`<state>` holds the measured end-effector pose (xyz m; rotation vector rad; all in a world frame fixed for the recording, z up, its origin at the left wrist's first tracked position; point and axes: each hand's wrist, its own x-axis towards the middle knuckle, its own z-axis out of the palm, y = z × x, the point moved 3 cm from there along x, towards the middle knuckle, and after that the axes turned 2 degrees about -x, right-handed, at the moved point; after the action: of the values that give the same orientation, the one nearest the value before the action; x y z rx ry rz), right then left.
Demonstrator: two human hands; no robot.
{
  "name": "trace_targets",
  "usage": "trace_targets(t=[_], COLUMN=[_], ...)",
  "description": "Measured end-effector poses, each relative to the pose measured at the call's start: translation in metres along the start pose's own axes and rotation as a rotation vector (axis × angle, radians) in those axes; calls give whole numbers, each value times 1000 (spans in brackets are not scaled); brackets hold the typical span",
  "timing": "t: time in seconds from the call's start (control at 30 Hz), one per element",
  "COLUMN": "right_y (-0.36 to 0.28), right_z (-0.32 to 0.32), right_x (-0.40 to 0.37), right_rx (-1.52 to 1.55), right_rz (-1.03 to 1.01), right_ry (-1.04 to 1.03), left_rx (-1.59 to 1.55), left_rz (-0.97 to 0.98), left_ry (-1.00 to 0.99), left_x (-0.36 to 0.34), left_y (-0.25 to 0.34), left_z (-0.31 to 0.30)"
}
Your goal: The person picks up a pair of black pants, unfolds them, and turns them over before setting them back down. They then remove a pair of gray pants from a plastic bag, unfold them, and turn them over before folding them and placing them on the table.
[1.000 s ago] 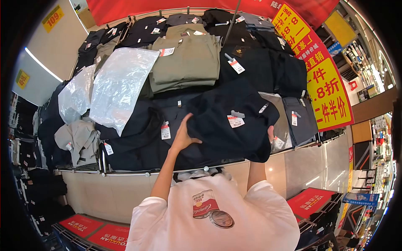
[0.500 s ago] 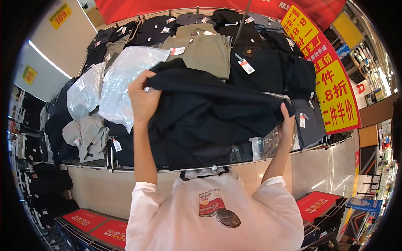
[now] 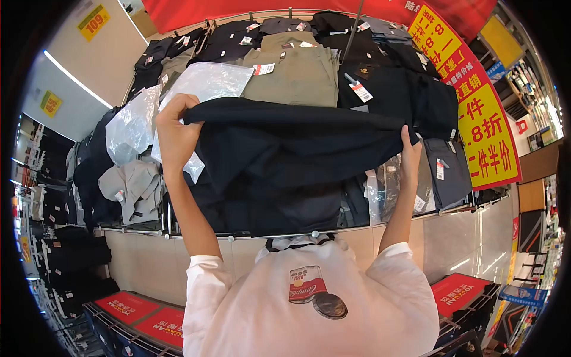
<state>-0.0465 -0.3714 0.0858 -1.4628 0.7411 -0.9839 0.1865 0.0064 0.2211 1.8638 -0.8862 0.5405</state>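
A black garment, which looks like a pair of trousers (image 3: pixel 297 143), is stretched out between my two hands over the display table. My left hand (image 3: pixel 178 128) is closed on its left end, thumb and fingers pinching the cloth. At the other end, my right hand (image 3: pixel 410 152) grips the cloth near the edge. The lower part of the garment hangs in loose folds toward the table's front rail. Behind my left hand lies a clear plastic bag (image 3: pixel 211 80). Folded olive trousers (image 3: pixel 291 74) with a price tag lie just beyond the black cloth.
Several folded dark trousers (image 3: pixel 434 107) cover the table. A crumpled grey garment (image 3: pixel 134 187) and another plastic bag (image 3: pixel 132 128) lie at left. A red and yellow sign (image 3: pixel 485 128) stands along the right side. Racks with red tops (image 3: pixel 128 309) flank me.
My left hand has moved left and slightly down, pulling the black trousers wider and straighter along the top edge. My right hand still holds its end.
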Motion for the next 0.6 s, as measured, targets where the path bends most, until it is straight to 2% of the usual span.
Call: trace_targets(t=[0.03, 0.23, 0.3, 0.37, 0.43, 0.5, 0.57, 0.6], right_y=[2, 8, 6, 8, 0, -7, 8, 46], right_z=[1, 17, 21, 24, 43, 70, 96, 94], right_x=[1, -7, -14, -15, -33, -62, -98, -110], right_rx=[0, -6, -184, -203, -549, -391, -238, -306], right_rz=[0, -70, -34, -19, 284, 124, -436, -336], right_ry=[-2, -52, -112, -188, -444, -783, -881, -907], left_rx=[-140, -110, -128, -267, -283, -418, -572, -560], left_rz=[-192, -215, -220, -330, -198, -136, -164, -179], left_ry=[-66, -17, 0, 26, -71, -231, -374, -403], left_x=[-2, -4, -10, -24, -46, -69, -106, -118], left_y=[-7, -7, -8, -8, 13, 47, 52, 62], left_z=[2, 17, 27, 51, 88, 125, 171, 182])
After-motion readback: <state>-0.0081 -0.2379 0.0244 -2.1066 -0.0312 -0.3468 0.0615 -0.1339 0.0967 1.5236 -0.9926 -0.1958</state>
